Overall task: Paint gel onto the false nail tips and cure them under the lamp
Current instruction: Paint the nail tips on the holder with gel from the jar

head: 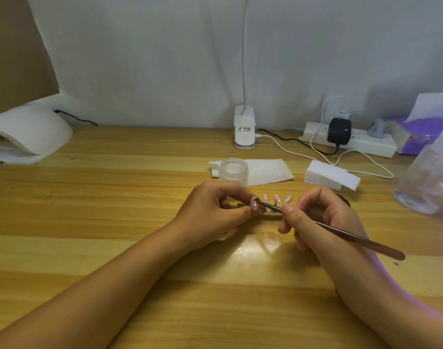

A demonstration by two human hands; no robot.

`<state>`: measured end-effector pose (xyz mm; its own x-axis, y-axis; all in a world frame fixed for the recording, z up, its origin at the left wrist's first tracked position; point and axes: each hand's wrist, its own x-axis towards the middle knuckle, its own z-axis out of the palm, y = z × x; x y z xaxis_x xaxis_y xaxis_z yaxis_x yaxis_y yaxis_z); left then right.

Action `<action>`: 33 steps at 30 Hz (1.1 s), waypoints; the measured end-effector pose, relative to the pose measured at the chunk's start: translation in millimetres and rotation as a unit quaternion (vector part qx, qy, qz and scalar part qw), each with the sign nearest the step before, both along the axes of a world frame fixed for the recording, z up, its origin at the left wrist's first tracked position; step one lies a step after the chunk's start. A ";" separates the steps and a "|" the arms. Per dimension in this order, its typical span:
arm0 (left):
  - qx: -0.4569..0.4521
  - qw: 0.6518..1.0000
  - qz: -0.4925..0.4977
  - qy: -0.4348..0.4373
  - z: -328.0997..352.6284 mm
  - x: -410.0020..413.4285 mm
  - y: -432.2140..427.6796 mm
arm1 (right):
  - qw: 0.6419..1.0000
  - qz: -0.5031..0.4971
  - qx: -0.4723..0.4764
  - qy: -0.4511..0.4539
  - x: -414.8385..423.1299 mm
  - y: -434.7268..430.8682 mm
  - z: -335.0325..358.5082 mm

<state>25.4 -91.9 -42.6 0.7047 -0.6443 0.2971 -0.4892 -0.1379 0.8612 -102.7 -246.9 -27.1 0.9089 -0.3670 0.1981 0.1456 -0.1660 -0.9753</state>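
Curing lamp [26, 132] far left on table [114, 197]. I see left hand [215, 210] pinching a pink nail tip [254, 204] mid-table; brush [341, 231] bristles touch it, right hand [323, 217] fingers curled round the handle.

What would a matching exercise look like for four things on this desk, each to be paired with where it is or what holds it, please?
Things:
1. brush
2. false nail tip
3. frosted jar
4. curing lamp

Places:
A. standing on the white paper
B. at the far left of the table
C. gripped by the right hand
D. pinched by the left hand

Pairs: 1-C, 2-D, 3-A, 4-B.
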 end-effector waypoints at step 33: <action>0.062 0.983 0.143 -0.095 5.2 -11.8 0.1 | 0.996 -0.008 0.057 -0.062 -4.5 0.9 6.1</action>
<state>13.5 -91.8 -37.3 0.8017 -0.4679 0.3719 -0.5653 -0.3917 0.7259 -107.3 -246.0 -20.9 0.8735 -0.4085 0.2649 0.2644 -0.0587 -0.9626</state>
